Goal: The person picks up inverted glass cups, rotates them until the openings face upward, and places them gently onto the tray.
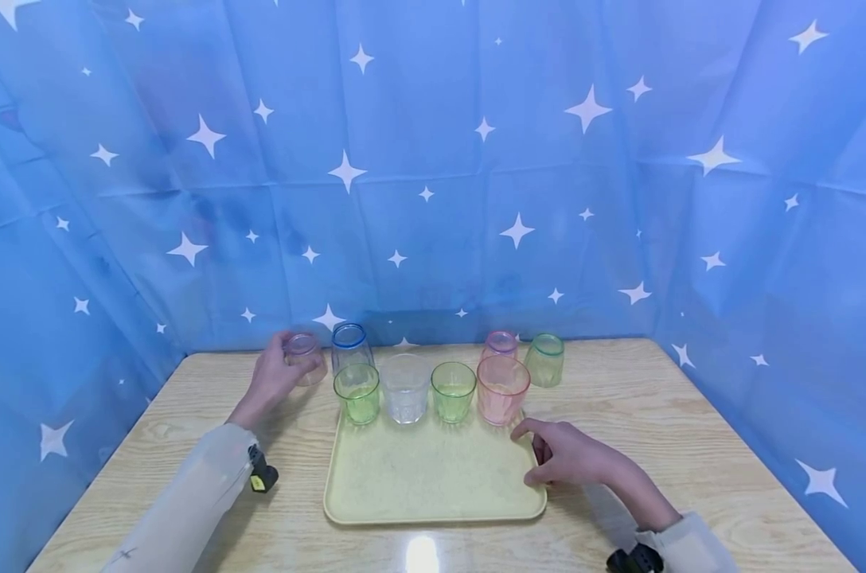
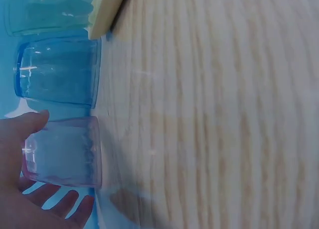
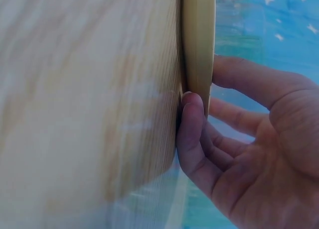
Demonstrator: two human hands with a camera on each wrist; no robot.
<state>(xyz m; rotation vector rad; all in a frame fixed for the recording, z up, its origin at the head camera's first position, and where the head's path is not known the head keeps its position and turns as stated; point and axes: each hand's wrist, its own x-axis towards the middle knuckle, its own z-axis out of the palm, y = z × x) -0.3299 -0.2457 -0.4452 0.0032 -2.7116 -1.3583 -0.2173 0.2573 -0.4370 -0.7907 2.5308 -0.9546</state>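
My left hand [image 1: 274, 372] is at the back left of the table, thumb and fingers round a pinkish upside-down glass [image 2: 65, 152] that stands on the wood. Just right of it, a blue glass [image 2: 60, 72] also stands rim down. My right hand [image 1: 565, 454] grips the right edge of the pale yellow tray [image 1: 433, 477], its fingers at the rim [image 3: 199, 35]. Along the tray's far end stand upright glasses: a green one [image 1: 357, 406], a clear one [image 1: 407, 402], another green one [image 1: 453, 402] and a pink one [image 1: 501, 398].
Behind the tray's right end, a second pink glass [image 1: 501, 344] and a green glass [image 1: 545, 366] stand upside down, the pink one partly hidden. A blue star-patterned curtain [image 1: 433, 223] rises along the back and sides of the wooden table [image 1: 655, 422].
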